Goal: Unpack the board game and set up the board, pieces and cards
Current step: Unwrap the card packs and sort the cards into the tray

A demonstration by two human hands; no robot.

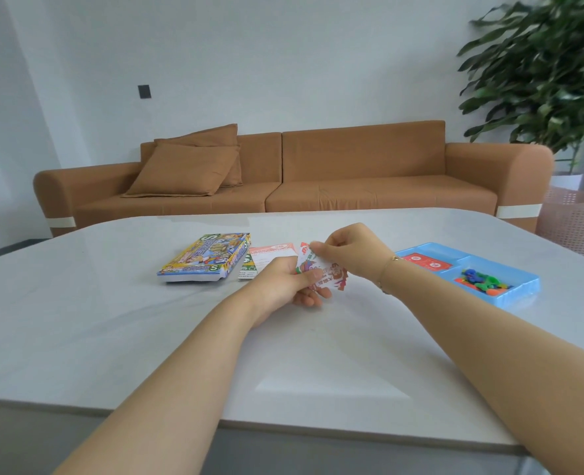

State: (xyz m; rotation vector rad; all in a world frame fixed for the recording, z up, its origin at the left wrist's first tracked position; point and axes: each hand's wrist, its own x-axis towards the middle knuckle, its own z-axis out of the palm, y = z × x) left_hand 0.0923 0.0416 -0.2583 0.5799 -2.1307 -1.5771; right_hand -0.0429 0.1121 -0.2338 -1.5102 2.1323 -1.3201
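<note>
Both hands, left hand (288,286) and right hand (348,252), pinch a card pack (321,270); peel gently between fingertips, keeping cards together.

The left hand (288,286) hides the paper sheet's (270,257) near end; the tray's pieces (482,281) are too small to tell apart.

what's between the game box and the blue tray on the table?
Head view: between the game box and the blue tray lie printed sheets flat on the table, then both hands, left hand and right hand, holding a wrapped card pack.
</note>
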